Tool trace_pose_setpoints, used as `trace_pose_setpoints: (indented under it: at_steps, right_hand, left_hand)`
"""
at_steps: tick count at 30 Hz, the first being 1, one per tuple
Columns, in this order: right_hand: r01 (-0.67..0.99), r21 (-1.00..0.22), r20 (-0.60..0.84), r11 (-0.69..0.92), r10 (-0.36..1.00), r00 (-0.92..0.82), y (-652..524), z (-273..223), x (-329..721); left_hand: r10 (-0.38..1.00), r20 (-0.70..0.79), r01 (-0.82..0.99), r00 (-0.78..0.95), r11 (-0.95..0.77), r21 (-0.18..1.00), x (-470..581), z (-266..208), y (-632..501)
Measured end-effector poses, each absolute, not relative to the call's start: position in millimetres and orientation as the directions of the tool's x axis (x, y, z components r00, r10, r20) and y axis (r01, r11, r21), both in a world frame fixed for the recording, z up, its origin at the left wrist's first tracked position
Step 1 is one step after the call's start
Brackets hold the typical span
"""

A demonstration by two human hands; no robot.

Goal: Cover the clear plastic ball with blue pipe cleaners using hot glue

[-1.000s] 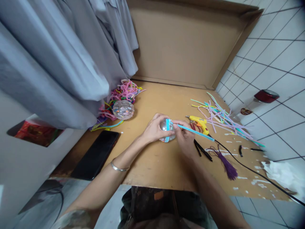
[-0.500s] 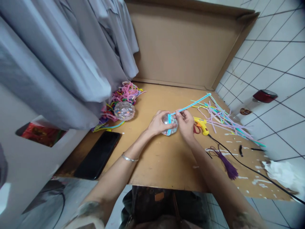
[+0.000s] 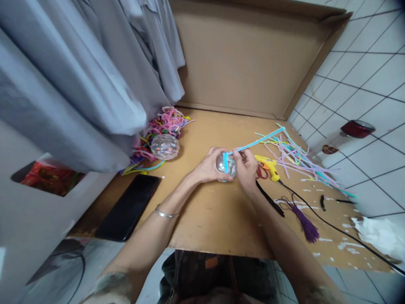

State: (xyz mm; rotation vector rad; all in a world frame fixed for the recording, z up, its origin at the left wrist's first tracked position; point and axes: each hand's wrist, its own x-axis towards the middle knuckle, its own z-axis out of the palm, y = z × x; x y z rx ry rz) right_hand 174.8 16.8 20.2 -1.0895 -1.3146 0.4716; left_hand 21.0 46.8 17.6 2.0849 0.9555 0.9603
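Observation:
My left hand (image 3: 209, 166) cups a small clear ball (image 3: 221, 162) above the middle of the cardboard sheet (image 3: 218, 215). A light blue pipe cleaner (image 3: 256, 143) is wrapped around the ball, and its free end points up and to the right. My right hand (image 3: 246, 168) pinches the pipe cleaner where it meets the top of the ball. Both hands touch the ball.
A second clear ball (image 3: 165, 146) lies by a tangle of coloured pipe cleaners (image 3: 166, 122) at left. A black phone (image 3: 128, 207) rests near the front left edge. A yellow glue gun (image 3: 267, 163), loose pipe cleaners (image 3: 297, 158), a purple tassel (image 3: 305, 226) and a jar (image 3: 344, 135) are at right.
The blue pipe cleaner's free end swung from pointing right and down to pointing up and right. My hands shifted slightly away from me with the ball.

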Motion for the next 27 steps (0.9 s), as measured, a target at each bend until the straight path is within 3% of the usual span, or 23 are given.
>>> trace_pose_setpoints:
  at_steps: [14, 19, 24, 27]
  right_hand:
    - [0.244, -0.863, 0.500, 0.442, 0.816, 0.292, 46.9, 19.0, 186.5]
    - [0.304, -0.850, 0.510, 0.431, 0.818, 0.266, 35.5, 17.9, 187.3]
    - [0.353, -0.778, 0.591, 0.520, 0.797, 0.127, 27.7, 21.8, 191.4]
    - [0.398, -0.775, 0.591, 0.491, 0.786, 0.181, 29.7, 24.2, 200.6]
  left_hand:
    - [0.845, 0.368, 0.298, 0.389, -0.493, 0.817, 45.5, 10.5, 78.1]
    - [0.812, 0.403, 0.288, 0.422, -0.542, 0.790, 42.8, 9.6, 70.5]
    - [0.814, 0.448, 0.294, 0.370, -0.559, 0.775, 45.5, 5.1, 67.0]
    - [0.817, 0.451, 0.290, 0.359, -0.557, 0.778, 46.3, 4.1, 66.1]
